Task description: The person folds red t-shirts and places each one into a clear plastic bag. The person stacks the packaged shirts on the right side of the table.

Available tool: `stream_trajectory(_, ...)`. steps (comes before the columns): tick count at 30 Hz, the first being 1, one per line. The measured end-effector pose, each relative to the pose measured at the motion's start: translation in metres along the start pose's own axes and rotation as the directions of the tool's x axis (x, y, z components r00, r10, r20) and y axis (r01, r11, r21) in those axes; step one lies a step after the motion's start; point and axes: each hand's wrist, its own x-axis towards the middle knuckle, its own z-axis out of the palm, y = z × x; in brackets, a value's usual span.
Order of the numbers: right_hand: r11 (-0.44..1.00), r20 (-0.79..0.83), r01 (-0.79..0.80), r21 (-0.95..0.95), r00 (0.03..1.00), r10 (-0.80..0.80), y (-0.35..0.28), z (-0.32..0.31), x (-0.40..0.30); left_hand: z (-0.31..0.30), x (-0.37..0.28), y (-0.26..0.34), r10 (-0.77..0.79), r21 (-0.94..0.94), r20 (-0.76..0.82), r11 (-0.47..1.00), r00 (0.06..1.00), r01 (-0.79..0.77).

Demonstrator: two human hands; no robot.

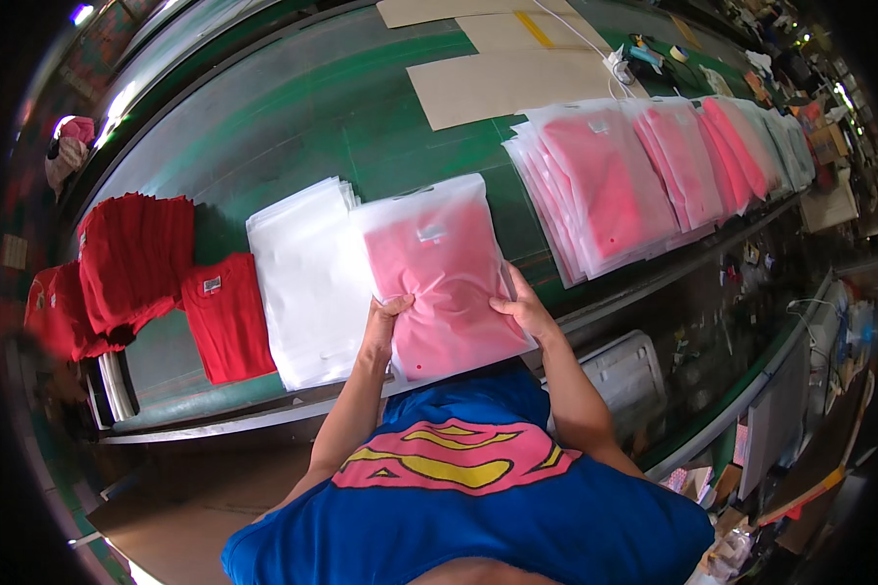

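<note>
A frosted plastic bag with a folded red shirt inside [446, 274] is held between my two hands at the table's near edge. My left hand [386, 322] grips its left side, thumb on top. On the right side, my right hand [527, 307] pinches the bag in the same way, and the plastic wrinkles between the thumbs. Just left of it lies a stack of white frosted bags [311, 292]. Beyond that is a folded red shirt [227, 318] with a neck label, beside a pile of folded red shirts [135, 256].
Bagged red shirts [600, 190] lie in overlapping stacks to the right, with pale greenish bags [783, 146] farther along. Cardboard sheets [512, 84], a white power strip [618, 66] and a cable rest toward the back of the green table [285, 139]. A white plastic container [625, 380] stands below the edge.
</note>
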Motion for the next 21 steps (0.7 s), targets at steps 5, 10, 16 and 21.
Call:
stream_trajectory(5,0.959,0.009,0.232,-0.160,0.972,-0.234,-0.048,-0.039,0.007,0.049,0.004,0.019,0.172,-0.116,0.083,0.980,0.982,-0.162)
stream_trajectory(10,0.858,0.002,0.475,-0.194,0.875,-0.484,-0.130,-0.122,0.007,0.161,0.023,0.033,0.347,-0.203,0.167,0.928,0.923,-0.312)
stream_trajectory(16,0.828,-0.042,0.521,-0.207,0.841,-0.539,-0.159,-0.261,0.024,0.288,0.086,0.012,0.199,-0.307,0.220,0.943,0.955,-0.126)
stream_trajectory(21,0.892,-0.126,0.378,-0.247,0.901,-0.416,-0.126,-0.342,0.047,0.348,0.137,-0.032,0.127,-0.254,0.089,0.962,0.988,-0.101)
